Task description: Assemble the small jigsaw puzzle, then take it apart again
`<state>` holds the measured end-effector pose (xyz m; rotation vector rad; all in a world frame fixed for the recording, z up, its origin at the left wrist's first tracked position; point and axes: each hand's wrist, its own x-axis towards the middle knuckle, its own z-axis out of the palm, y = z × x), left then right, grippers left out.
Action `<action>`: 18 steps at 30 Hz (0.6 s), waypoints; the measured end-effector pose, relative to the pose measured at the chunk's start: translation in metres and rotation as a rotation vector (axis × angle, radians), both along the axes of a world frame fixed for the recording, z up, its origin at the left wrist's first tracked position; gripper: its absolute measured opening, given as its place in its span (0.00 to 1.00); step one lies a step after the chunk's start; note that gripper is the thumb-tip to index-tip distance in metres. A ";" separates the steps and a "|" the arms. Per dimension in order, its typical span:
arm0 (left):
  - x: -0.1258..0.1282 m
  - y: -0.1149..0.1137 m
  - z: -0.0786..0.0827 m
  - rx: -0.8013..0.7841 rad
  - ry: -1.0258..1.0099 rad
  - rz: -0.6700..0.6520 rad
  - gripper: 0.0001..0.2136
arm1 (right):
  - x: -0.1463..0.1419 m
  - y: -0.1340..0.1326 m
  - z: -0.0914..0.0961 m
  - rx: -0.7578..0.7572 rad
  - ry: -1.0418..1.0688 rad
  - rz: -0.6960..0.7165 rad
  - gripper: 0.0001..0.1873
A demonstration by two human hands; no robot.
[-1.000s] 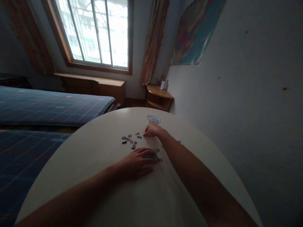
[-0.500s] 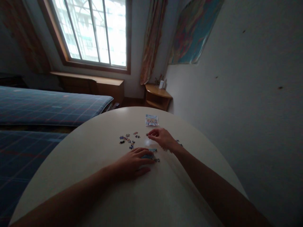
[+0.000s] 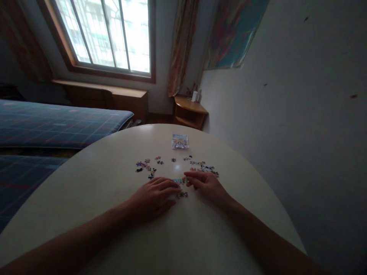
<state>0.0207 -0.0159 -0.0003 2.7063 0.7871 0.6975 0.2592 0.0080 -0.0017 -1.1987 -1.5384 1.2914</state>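
Note:
My left hand [image 3: 159, 194] lies flat, fingers stretched out, on a small partly joined jigsaw puzzle [image 3: 177, 181] and covers part of it. Light blue shows along the puzzle's far edge, and a few pieces [image 3: 182, 194] stick out near my fingertips. At its right end, my right hand [image 3: 205, 186] pinches a small greenish jigsaw piece [image 3: 185, 178] between thumb and forefinger. Loose jigsaw pieces [image 3: 146, 167] are scattered beyond my left hand. More pieces [image 3: 202, 167] lie just past my right hand.
A picture card or packet [image 3: 180, 141] lies toward the far edge of the round white table [image 3: 137, 147]. Beyond the table's left side are plaid mattresses [image 3: 65, 124]. A wall [image 3: 272, 126] runs along the right, and a small corner shelf [image 3: 190, 105] stands behind.
My right hand has come back from the far loose pieces to the puzzle's right end and holds a piece there. My left hand stays on the puzzle. The view has shifted slightly.

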 end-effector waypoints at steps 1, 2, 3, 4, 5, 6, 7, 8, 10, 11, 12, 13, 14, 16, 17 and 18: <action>0.002 -0.001 0.000 -0.030 -0.045 0.062 0.13 | -0.001 -0.001 0.001 -0.015 0.018 0.018 0.19; 0.004 -0.002 0.000 -0.067 -0.090 0.135 0.11 | -0.003 -0.002 0.002 -0.032 0.038 0.035 0.19; 0.006 -0.003 0.000 -0.109 -0.131 0.212 0.09 | -0.005 -0.005 0.003 -0.053 0.060 0.048 0.20; 0.007 -0.004 0.000 -0.151 -0.163 0.279 0.08 | -0.007 -0.008 0.004 -0.073 0.081 0.056 0.20; 0.009 -0.005 0.000 -0.192 -0.187 0.331 0.07 | -0.010 -0.012 0.006 -0.091 0.100 0.059 0.20; 0.011 -0.005 0.001 -0.230 -0.205 0.366 0.06 | -0.012 -0.015 0.007 -0.100 0.113 0.057 0.20; 0.012 -0.006 0.001 -0.264 -0.217 0.391 0.05 | -0.015 -0.018 0.008 -0.104 0.120 0.052 0.19; 0.014 -0.006 0.002 -0.295 -0.226 0.405 0.04 | -0.017 -0.021 0.009 -0.105 0.122 0.046 0.18; 0.015 -0.007 0.004 -0.341 -0.239 0.420 0.04 | -0.021 -0.026 0.010 -0.098 0.110 0.044 0.16; 0.016 -0.007 0.005 -0.356 -0.244 0.423 0.04 | -0.022 -0.028 0.010 -0.086 0.096 0.051 0.16; 0.016 -0.008 0.006 -0.368 -0.250 0.424 0.04 | -0.022 -0.029 0.011 -0.063 0.075 0.063 0.15; 0.017 -0.008 0.006 -0.374 -0.259 0.424 0.05 | -0.023 -0.031 0.011 -0.027 0.043 0.078 0.15; 0.017 -0.009 0.007 -0.376 -0.269 0.423 0.05 | -0.023 -0.032 0.012 0.020 0.002 0.095 0.14; 0.017 -0.009 0.007 -0.373 -0.283 0.420 0.06 | -0.023 -0.035 0.014 0.127 -0.094 0.131 0.14; 0.017 -0.009 0.007 -0.368 -0.286 0.417 0.06 | -0.022 -0.036 0.016 0.169 -0.142 0.148 0.13; 0.017 -0.009 0.006 -0.362 -0.287 0.414 0.06 | -0.021 -0.036 0.017 0.197 -0.186 0.164 0.13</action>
